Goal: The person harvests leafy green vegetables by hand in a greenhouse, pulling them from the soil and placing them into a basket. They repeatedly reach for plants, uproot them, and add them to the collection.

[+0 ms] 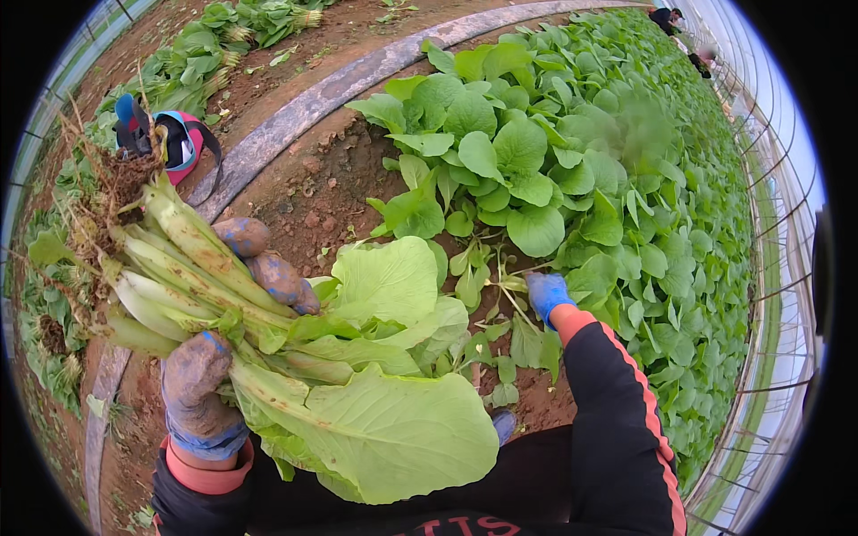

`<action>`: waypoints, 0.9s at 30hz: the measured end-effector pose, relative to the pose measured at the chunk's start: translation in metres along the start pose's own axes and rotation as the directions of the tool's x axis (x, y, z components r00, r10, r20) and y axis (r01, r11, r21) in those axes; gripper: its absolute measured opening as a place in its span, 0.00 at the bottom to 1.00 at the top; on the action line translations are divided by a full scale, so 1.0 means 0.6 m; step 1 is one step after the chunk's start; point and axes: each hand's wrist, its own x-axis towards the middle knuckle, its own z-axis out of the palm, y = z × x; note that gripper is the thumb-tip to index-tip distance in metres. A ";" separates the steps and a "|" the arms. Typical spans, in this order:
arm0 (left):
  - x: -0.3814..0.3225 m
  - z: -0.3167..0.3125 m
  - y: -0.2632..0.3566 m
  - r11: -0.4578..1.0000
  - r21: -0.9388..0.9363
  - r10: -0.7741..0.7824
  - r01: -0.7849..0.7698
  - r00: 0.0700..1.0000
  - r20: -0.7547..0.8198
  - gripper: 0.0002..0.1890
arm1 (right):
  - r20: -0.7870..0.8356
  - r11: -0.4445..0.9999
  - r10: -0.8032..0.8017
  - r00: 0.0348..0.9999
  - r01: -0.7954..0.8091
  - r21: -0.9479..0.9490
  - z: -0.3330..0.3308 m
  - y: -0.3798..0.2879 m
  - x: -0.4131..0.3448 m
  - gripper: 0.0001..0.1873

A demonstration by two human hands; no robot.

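Observation:
My left hand, in a muddy blue-and-brown glove, is closed around a bunch of leafy greens. Pale thick stalks cross the palm, and soil-caked roots point to the upper left. The broad light-green leaves spread rightward over my lap. At the edge of the growing bed, my right hand in a blue glove reaches low among stems. Beside its fingers lies a small leafy plant with pale stems. Leaves and the hand's own back hide the fingertips, so its grip is unclear.
Dense green plants fill the bed to the right. A dark flat strip runs along the bare soil. Tied bundles of greens lie beyond it, near a pink-and-blue cap. Two people are far off by the greenhouse wall.

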 end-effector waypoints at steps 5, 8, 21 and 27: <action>-0.033 0.007 0.028 0.994 -0.082 -0.076 0.078 0.997 0.027 0.39 | -0.074 0.660 -0.054 0.996 0.091 0.746 -0.182 -0.028 -0.086 0.23; -0.054 0.005 0.054 0.987 -0.059 -0.140 0.153 0.973 0.186 0.37 | -0.227 -0.067 -0.163 0.960 0.219 0.973 -0.233 -0.033 -0.116 0.24; -0.094 0.007 0.004 0.969 0.227 -0.216 0.094 0.767 0.604 0.36 | -0.688 -0.688 -0.032 0.725 0.484 0.541 -0.494 -0.316 -0.398 0.27; -0.104 -0.012 0.030 0.951 0.156 -0.302 0.268 0.690 0.657 0.31 | -0.720 -0.757 -0.144 0.678 0.394 0.522 -0.476 -0.315 -0.429 0.42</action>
